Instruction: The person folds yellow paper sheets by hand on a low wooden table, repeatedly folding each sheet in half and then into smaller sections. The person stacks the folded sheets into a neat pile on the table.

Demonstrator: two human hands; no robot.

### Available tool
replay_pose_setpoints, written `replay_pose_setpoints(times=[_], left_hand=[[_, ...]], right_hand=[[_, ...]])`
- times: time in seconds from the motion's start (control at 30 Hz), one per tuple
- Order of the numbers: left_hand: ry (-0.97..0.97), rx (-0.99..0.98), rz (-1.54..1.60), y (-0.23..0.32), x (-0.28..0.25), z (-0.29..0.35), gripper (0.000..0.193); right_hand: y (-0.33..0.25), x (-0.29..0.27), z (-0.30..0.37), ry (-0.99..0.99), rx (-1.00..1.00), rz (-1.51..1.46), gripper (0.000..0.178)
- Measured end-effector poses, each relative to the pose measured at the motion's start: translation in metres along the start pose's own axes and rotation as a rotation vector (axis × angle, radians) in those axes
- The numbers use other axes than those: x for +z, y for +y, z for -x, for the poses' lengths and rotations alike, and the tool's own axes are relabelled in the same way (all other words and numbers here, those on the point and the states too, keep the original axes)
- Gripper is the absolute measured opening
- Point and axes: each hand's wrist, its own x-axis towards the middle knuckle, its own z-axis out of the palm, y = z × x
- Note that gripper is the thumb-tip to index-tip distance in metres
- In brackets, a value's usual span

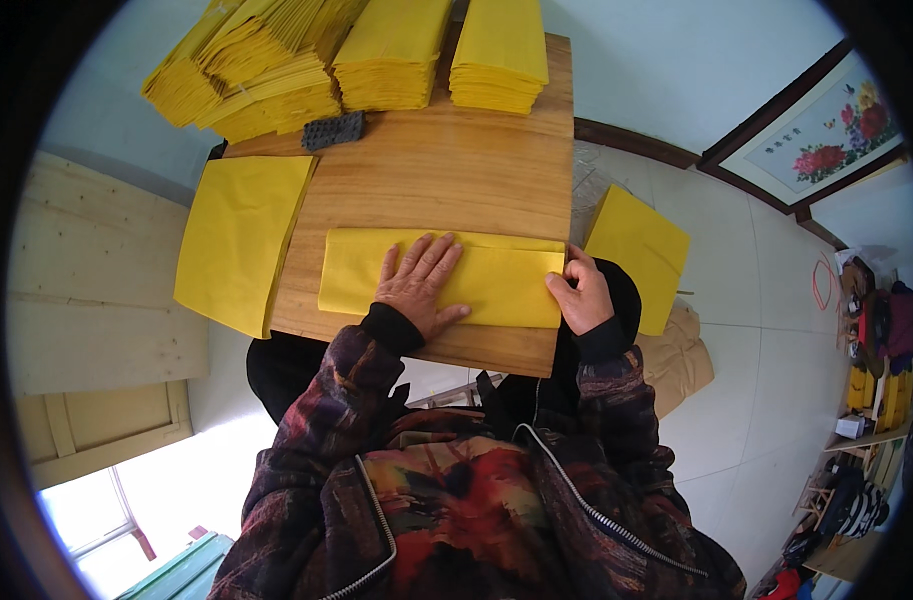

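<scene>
A folded yellow fabric piece point(506, 290), long and narrow, lies flat near the front edge of the wooden table point(426, 180). Across its left half my left hand point(421, 285) rests palm down, fingers spread and stretched out. My right hand point(583, 293) grips its right end at the table's edge, with the thumb on top and the fingers curled at the side, partly hidden. A crease or layer edge runs along the far side of the folded piece.
Stacks of folded yellow pieces point(391, 60) stand at the table's far side, a dark grey textured block point(333, 131) before them. Flat yellow sheets point(238, 240) hang over the left edge. More yellow sheets point(636, 260) lie right of the table, near brown paper point(679, 360).
</scene>
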Motion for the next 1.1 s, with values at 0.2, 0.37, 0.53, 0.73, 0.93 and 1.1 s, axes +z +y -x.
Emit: replay_pose_setpoints(times=[0.2,0.37,0.53,0.73,0.93,1.1], left_hand=[[0.021,0.013,0.005,0.000,0.001,0.000,0.084],[0.028,0.014,-0.003,0.001,0.000,0.000,0.083],[0.012,-0.007,-0.009,0.002,-0.001,-0.001,0.081],[-0.003,-0.016,-0.095,0.001,0.007,-0.002,0.074],[0.004,-0.023,-0.062,-0.001,0.011,0.000,0.071],[0.067,-0.030,0.024,0.003,0.009,0.002,0.073]], right_hand=[[0.004,0.004,0.001,0.052,-0.028,0.066,0.025],[0.003,0.005,0.005,0.106,-0.003,0.128,0.021],[-0.028,0.008,0.015,0.338,-0.300,0.338,0.020],[-0.078,0.085,0.039,-0.123,-0.515,0.460,0.045],[-0.055,0.095,0.020,-0.114,-0.379,0.669,0.057],[-0.045,0.081,0.016,-0.159,-0.305,0.768,0.067]])
